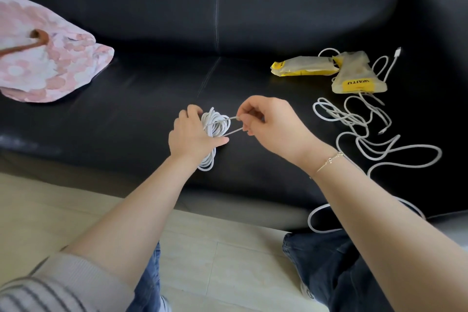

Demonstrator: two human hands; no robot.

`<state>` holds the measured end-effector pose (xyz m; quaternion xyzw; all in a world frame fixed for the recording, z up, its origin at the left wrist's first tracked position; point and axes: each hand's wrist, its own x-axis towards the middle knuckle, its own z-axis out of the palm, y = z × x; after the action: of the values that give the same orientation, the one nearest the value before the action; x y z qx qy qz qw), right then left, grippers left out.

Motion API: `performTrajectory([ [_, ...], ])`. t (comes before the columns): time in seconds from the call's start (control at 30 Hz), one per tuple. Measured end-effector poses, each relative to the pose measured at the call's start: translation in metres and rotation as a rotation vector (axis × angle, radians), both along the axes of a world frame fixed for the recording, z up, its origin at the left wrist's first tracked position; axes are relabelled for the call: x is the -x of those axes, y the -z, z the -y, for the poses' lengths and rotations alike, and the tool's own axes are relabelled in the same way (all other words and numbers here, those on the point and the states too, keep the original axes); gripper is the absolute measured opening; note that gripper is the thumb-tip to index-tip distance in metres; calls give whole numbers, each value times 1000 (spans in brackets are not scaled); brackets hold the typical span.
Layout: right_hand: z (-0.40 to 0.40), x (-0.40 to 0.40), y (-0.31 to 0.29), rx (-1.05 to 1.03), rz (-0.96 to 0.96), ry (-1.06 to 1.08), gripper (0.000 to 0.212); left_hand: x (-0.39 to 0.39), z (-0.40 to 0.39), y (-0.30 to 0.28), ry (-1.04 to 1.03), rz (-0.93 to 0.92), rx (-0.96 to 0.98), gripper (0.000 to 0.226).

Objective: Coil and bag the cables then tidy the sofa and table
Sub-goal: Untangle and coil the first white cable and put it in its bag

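Knees in blue jeans [329,261] sit closest to the camera, over pale floor tiles [228,248], and both forearms reach out over the black leather sofa [152,96].

So the left hand [190,135] has its fingers wrapped around a white coiled cable [215,125], holding the bundle just above the seat cushion. The right hand [268,121] pinches the loose tail of that same cable between thumb and fingertips, drawn taut across the coil, looks like the finishing wrap to me.

Handling-wise: I'd guess this stuff is light, floppy and a bit springy, so the coil probably wants to pop open if you let go. Best bet is to keep gripping the bundle across its middle and work the tail near its end, not by the plug.

Count as far as I can tell:
- one coiled cable in hand
- a loose white cable tangle [374,134] on the right side of the seat, with a loop hanging off the front edge. Can't tell if it's one cable or two, though a plug [397,52] pokes out at the far end
- two yellow-and-clear plastic bags [354,73], touching each other, near that tangle
- one pink floral cushion [48,63] far left, well apart from everything
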<state>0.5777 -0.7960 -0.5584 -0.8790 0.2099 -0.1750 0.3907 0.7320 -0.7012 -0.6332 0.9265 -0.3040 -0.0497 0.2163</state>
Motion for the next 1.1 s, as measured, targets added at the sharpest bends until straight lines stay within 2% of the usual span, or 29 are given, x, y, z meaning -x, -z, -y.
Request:
performTrajectory([
  [0.1,0,-2,1,3,-15,40,14,4,-6,-4,92,204,29,81],
  [0.17,0,-3,2,5,-25,51,14,11,-11,-7,123,174,-12,87],
  [0.27,-2,-6,0,-4,-45,58,14,23,-28,-4,161,41,-209,108],
  [0.37,-5,-9,-2,-13,-73,57,14,32,-43,3,181,34,-219,118],
  [0.43,-8,-9,-1,-20,-81,28,14,34,-44,10,188,44,-152,109],
  [0.57,-15,-8,1,-47,-99,-30,15,35,-35,24,260,141,-31,71],
  [0.67,-18,-6,1,-127,-115,-104,18,33,-30,27,244,160,-17,59],
  [0.77,-20,-3,-2,-227,-86,-181,23,30,-27,27,227,187,-20,59],
  [0.9,-14,-2,-7,-341,18,-149,16,28,-25,30,216,229,-46,67],
  [1.07,-18,1,-10,-373,28,-136,16,19,-25,31,216,478,-40,77],
  [1.1,-18,1,-10,-379,34,-104,15,16,-25,31,224,468,-26,81],
])
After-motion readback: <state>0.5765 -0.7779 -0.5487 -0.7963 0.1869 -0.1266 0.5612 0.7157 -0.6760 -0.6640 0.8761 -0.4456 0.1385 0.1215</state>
